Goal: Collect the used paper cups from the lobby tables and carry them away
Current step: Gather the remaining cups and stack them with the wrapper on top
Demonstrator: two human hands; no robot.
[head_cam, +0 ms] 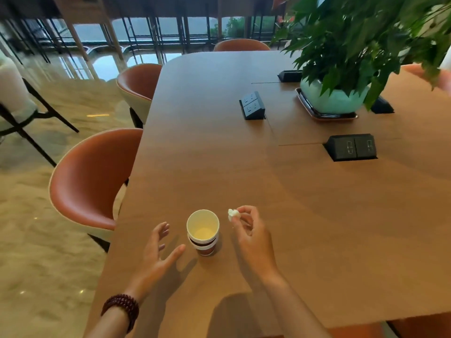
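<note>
Looks like I'm mid-pickup here: stacked paper cups [203,231] sit on the surface [305,215] between my hands, left hand [156,252] spread and empty just beside them, right hand [251,230] pinching a tissue wad [231,214], so next I'd probably drop that in and wrap the cups.

Both forearms are cut off by the bottom edge of the frame; the table [219,142] is cut off at its right side and near right corner; the plant [366,37] is cropped by the top and right edges, and a pale blurred shape [436,76] at the right edge is partly hidden behind its leaves; the white scrap [231,214] pinched in the right hand [253,237] is too small to be identified; the stacked cups [203,231] cannot be counted with certainty; the markings on the socket box [350,147] are too small to be read.
</note>
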